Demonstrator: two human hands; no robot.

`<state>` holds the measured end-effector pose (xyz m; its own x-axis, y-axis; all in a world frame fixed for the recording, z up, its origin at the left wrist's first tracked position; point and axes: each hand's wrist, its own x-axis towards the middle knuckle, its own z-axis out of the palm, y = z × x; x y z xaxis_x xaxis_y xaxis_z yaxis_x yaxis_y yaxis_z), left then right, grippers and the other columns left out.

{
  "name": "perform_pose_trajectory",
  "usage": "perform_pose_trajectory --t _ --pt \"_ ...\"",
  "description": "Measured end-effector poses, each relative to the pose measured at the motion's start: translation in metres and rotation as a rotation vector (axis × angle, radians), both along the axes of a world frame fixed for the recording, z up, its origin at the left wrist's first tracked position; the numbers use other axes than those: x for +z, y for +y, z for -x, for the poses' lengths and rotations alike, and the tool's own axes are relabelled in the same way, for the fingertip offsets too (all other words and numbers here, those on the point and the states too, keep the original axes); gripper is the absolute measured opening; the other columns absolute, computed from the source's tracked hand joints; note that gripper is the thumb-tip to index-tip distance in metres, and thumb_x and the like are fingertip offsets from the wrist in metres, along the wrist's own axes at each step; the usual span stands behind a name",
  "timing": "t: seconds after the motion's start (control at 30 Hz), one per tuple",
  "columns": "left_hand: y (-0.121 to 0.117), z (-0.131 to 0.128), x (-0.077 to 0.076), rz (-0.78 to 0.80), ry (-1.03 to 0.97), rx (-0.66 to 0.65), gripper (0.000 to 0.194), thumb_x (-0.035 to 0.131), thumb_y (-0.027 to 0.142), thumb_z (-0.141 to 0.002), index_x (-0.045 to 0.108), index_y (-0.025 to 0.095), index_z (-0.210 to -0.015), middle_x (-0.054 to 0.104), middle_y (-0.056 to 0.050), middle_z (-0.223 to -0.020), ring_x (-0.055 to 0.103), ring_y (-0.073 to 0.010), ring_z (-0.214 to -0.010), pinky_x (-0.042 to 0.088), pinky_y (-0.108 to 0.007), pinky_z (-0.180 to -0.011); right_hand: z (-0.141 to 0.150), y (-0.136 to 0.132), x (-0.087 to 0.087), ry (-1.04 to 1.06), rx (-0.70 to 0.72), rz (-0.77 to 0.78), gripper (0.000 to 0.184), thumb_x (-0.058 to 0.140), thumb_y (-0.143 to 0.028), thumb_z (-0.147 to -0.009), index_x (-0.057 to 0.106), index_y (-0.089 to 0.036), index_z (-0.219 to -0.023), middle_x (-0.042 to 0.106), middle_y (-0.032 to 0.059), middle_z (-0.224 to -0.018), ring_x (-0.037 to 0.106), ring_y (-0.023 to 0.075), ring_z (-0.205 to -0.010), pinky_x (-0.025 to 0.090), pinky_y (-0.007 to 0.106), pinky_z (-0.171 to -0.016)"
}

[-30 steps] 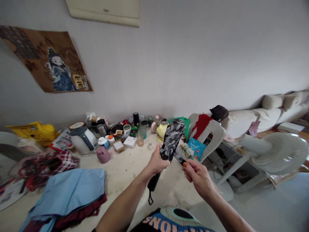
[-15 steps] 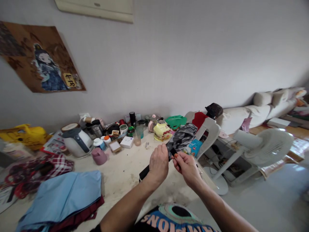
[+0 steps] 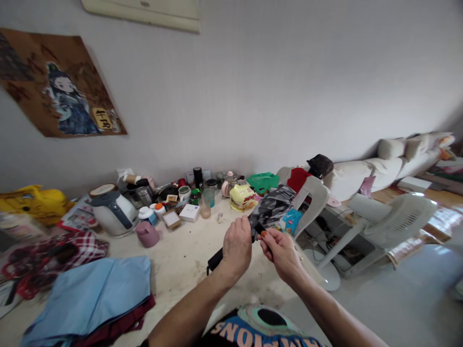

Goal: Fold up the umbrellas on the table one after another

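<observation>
A folded umbrella [image 3: 274,204] with a grey camouflage canopy lies slantwise over the table, its loose cloth pointing away from me. My left hand [image 3: 237,245] is wrapped round its lower part, and the black handle [image 3: 215,260] sticks out on the near left side of that fist. Close beside it, my right hand [image 3: 281,251] pinches a short black strap [image 3: 258,229] at the umbrella between thumb and forefinger. The right hand's other fingers are curled in. The part of the umbrella inside my left fist is hidden.
Along the wall stand a kettle [image 3: 115,213], a pink jug [image 3: 147,234], cups and a yellow packet [image 3: 242,197]. Light blue folded cloth [image 3: 90,294] lies at the near left. To the right are a white chair [image 3: 314,197] and a white fan [image 3: 405,219].
Both hands keep their grip in nearly the same place. The strap end in my right fingers has tipped slightly lower against the umbrella. The view has shifted a little.
</observation>
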<state>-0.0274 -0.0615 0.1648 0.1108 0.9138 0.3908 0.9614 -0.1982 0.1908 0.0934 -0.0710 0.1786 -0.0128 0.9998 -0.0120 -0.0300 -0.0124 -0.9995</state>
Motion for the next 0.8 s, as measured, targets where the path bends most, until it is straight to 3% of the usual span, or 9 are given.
perform_pose_trajectory --t 0.2,0.27,0.33,0.43,0.53,0.67,0.8 --pt "0.003 -0.004 0.001 0.041 -0.018 -0.025 0.021 0.043 0.01 -0.091 0.05 0.015 -0.11 0.06 -0.01 -0.1 0.058 -0.0231 -0.093 0.047 -0.034 -0.081 0.006 0.012 0.001 -0.118 -0.079 -0.049 0.038 0.063 -0.051 -0.072 0.054 -0.018 -0.055 0.049 -0.0024 -0.043 0.036 0.0071 -0.035 0.024 0.022 -0.035" --pt "0.008 -0.002 -0.002 0.058 -0.05 -0.011 0.019 0.043 0.009 -0.089 0.051 0.015 -0.106 0.06 -0.01 -0.1 0.058 -0.0232 -0.094 0.046 -0.034 -0.081 0.007 0.017 0.002 -0.092 -0.033 -0.016 0.036 0.065 -0.049 -0.071 0.053 -0.018 -0.057 0.056 -0.0004 -0.049 0.042 0.0076 -0.038 0.027 0.02 -0.035" --pt "0.016 0.0 -0.011 0.107 -0.129 -0.034 0.018 0.047 0.01 -0.086 0.051 0.015 -0.103 0.061 -0.01 -0.101 0.059 -0.0228 -0.094 0.046 -0.033 -0.081 0.006 0.02 0.004 0.027 0.108 0.071 0.033 0.069 -0.047 -0.069 0.053 -0.018 -0.068 0.059 -0.0009 -0.055 0.045 0.0077 -0.04 0.028 0.018 -0.035" --pt "0.03 0.001 -0.041 0.306 -0.443 -0.127 0.034 0.065 0.014 -0.072 0.053 0.016 -0.104 0.064 -0.005 -0.092 0.061 -0.021 -0.086 0.047 -0.031 -0.076 0.0 0.023 0.005 0.238 0.306 0.168 0.038 0.072 -0.046 -0.068 0.052 -0.019 -0.088 0.059 -0.0044 -0.056 0.044 0.006 -0.038 0.024 0.015 -0.034" --pt "0.047 0.0 -0.082 0.522 -0.904 -0.02 0.042 0.071 0.004 -0.055 0.058 0.016 -0.094 0.063 0.002 -0.077 0.061 -0.0167 -0.077 0.047 -0.026 -0.07 -0.012 0.027 -0.004 0.253 0.261 0.143 0.038 0.074 -0.042 -0.067 0.052 -0.018 -0.088 0.057 -0.0062 -0.051 0.04 0.0037 -0.035 0.021 0.014 -0.034" --pt "0.062 -0.003 -0.127 0.635 -1.01 0.152 0.018 0.068 0.007 -0.059 0.057 0.013 -0.072 0.056 0.002 -0.058 0.06 -0.0154 -0.059 0.047 -0.025 -0.055 -0.041 0.031 -0.04 0.194 0.119 0.193 0.032 0.073 -0.035 -0.064 0.053 -0.017 -0.08 0.054 -0.0067 -0.048 0.039 0.0032 -0.036 0.021 0.014 -0.035" --pt "0.068 -0.019 -0.158 0.697 -1.02 0.27 0.013 0.069 0.014 -0.064 0.057 0.014 -0.068 0.059 -0.001 -0.058 0.063 -0.0181 -0.058 0.047 -0.026 -0.051 -0.078 0.031 -0.087 0.172 -0.079 0.301 0.027 0.071 -0.03 -0.059 0.055 -0.016 -0.076 0.053 -0.0064 -0.049 0.038 0.0031 -0.037 0.021 0.014 -0.035"
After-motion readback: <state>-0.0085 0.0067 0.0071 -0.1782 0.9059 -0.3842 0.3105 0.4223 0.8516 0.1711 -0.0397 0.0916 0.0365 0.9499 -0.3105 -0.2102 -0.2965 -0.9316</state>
